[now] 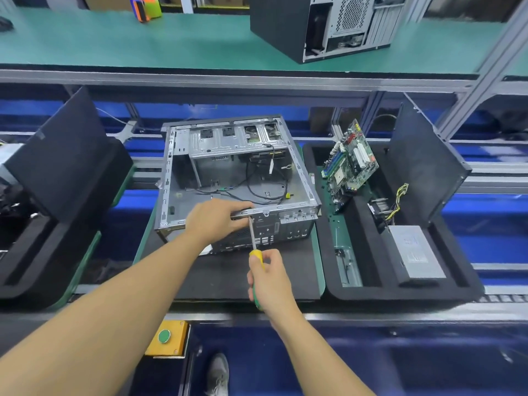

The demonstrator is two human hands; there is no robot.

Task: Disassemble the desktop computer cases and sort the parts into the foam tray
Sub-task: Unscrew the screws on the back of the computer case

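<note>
motherboard (350,155) in foam tray (400,294), power supply (415,252) nearby, cables (265,192) inside case (177,172)

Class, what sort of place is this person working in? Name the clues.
Probably a factory disassembly line: a stripped computer case lies in front, a foam tray beside it holds a motherboard and power supply, and another case stands on the green shelf above.
</note>
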